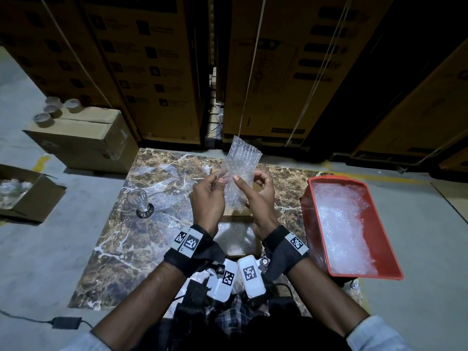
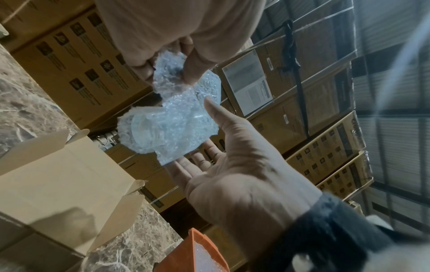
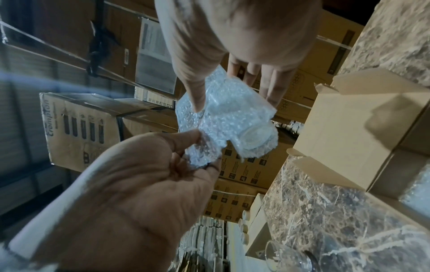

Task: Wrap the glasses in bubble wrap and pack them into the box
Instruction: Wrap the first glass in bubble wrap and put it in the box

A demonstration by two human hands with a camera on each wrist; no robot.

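On the floor to the left of the worktop, an open floor carton holds clear items that cannot be identified. Behind it, a closed carton carries several tape rolls on its top.

Near the left edge of the worktop, a bare glass stands on its foot, well apart from both hands.

Above the middle of the worktop, both hands hold one bundle clear of the surface. The left hand pinches a loose flap of the bubble wrap between thumb and fingertips. The wrapped glass sits inside the sheet between the two hands, with the free end of the sheet projecting toward the far edge. The right hand grips the wrapped glass, with the thumb pressed on the near face and the fingers curled behind it.

Directly below the hands, at the near edge of the worktop, the box stands open. Clear bubble-wrapped material lies inside it.

At the right edge of the worktop, a red tray holds a pile of loose bubble sheets.

Tall stacked cartons stand behind the far edge.
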